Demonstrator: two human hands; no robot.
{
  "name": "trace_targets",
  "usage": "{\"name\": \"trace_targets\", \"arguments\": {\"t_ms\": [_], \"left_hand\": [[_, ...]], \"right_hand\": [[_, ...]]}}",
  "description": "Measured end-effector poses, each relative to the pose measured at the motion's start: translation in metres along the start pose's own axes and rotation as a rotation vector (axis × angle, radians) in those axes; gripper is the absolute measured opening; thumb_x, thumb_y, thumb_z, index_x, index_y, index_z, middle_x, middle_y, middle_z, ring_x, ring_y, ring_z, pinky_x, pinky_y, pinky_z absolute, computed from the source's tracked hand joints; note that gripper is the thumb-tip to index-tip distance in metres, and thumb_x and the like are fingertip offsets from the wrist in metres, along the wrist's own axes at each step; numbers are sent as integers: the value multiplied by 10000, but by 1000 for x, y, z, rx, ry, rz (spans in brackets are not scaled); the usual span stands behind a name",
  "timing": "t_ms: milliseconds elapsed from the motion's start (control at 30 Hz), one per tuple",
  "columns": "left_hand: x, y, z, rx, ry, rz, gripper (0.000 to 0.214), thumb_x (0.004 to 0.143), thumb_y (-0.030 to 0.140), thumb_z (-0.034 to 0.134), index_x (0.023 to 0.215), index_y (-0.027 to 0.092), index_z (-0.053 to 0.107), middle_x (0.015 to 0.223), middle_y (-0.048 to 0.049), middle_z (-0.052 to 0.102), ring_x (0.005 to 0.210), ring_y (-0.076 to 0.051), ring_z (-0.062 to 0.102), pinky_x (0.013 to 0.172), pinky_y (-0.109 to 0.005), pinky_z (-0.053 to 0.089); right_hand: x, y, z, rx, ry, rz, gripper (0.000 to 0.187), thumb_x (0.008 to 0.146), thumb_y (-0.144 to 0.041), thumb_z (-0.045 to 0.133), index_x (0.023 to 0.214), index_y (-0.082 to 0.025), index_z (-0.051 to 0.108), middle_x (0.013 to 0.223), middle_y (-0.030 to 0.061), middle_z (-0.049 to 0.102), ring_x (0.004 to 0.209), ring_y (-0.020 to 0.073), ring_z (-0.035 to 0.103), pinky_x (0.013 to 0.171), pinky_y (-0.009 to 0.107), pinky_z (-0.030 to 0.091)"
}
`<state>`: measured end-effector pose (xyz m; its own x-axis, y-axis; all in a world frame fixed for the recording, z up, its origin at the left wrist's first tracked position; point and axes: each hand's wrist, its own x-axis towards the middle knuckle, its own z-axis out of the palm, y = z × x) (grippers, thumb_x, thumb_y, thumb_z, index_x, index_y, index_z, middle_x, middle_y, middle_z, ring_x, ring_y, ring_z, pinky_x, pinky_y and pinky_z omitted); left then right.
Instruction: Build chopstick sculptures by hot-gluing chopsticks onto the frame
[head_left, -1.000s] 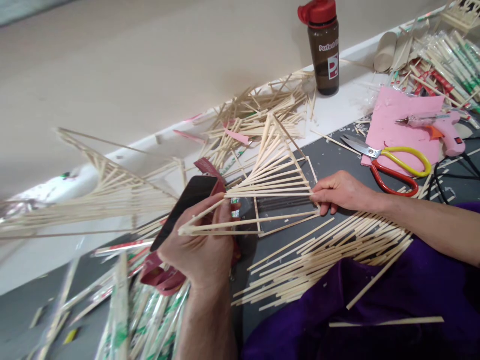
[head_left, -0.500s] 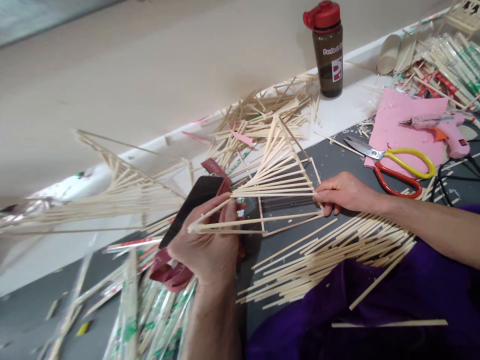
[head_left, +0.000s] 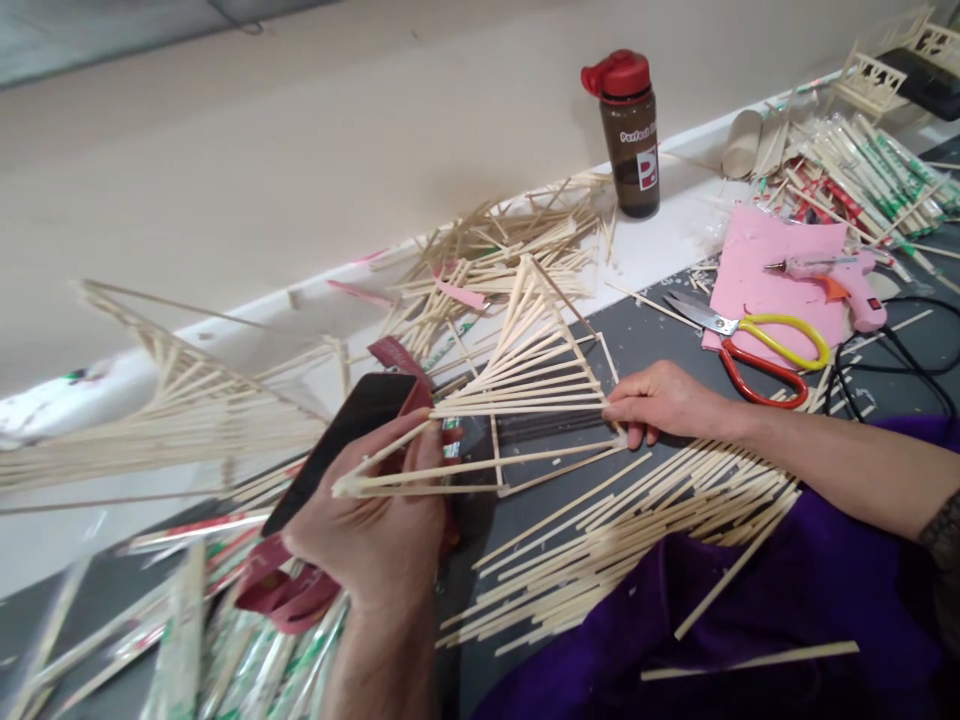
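"What have the hands got?"

"I have both on one stick frame (head_left: 525, 401). The right hand (head_left: 660, 405) pinches its right edge narrowly, thumb against curled fingers, just above a lower corner. The left hand (head_left: 386, 525) is closed around its left end, a joined corner of sticks jutting across in front of it. So the frame sits between the hands, tilted, above the grey tabletop (head_left: 637, 335)."

"Which step is that?"

"I'd judge it as steadying or checking the frame: neither hand shows a tool or a loose stick. Any move from here calls for both grips travelling together, lightly, so the joints don't twist."

"And around them?"

"A black phone (head_left: 345, 435) and a maroon strap (head_left: 289, 600) beside my left hand, loose sticks (head_left: 615, 540) spread below the right. Farther out, scissors (head_left: 724, 325), then a glue gun (head_left: 832, 272) over a pink sheet (head_left: 772, 240)."

"What can't you make out?"

"Most of the left fingers, behind thumb and sticks. Whether that hand touches the phone, or the frame's low corners touch the tabletop, I can't tell. A bigger framework (head_left: 225, 440) at far left is blurred and cut off."
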<state>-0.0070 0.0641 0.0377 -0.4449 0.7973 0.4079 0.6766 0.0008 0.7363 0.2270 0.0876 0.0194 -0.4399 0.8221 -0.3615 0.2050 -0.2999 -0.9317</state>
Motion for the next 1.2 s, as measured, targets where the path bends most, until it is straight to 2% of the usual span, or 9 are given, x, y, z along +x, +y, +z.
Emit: {"name": "trace_targets", "arguments": {"t_ms": [267,500,667,833,1200], "left_hand": [[0,3,1,-13,13,50,250,734,339,690,822,115,757,705,-80,728,574,-179,675,522,-268,529],[-3,-7,0,-62,-12,62,235,773,340,706,899,146,746,778,-59,743,597,-165,682,554,-282,561],[-3,-7,-1,-94,-25,33,223,790,364,710,899,172,738,765,-43,735,607,-160,679,580,-290,573],[-2,-9,0,-78,-15,81,222,788,351,713,891,156,738,754,-37,727,611,-155,678,587,-276,568],[-3,-22,1,-89,-22,63,249,780,376,702,916,170,736,729,-27,726,553,-140,658,508,-239,528]], "right_hand": [[0,1,0,-9,-3,-13,174,857,-221,603,718,-132,659,498,-29,601,460,57,573,441,148,444],[0,3,1,-34,13,-22,177,853,-233,605,719,-130,662,506,-24,611,458,59,577,436,147,449],[1,6,0,-38,15,-21,175,846,-236,605,721,-133,671,506,-21,615,455,60,572,433,146,447],[1,6,0,-51,12,-29,188,854,-247,597,730,-131,677,519,-13,625,456,58,572,439,146,453],[2,10,1,-61,-3,-32,189,856,-270,586,769,-134,683,529,-8,641,438,54,562,418,143,446]]}}
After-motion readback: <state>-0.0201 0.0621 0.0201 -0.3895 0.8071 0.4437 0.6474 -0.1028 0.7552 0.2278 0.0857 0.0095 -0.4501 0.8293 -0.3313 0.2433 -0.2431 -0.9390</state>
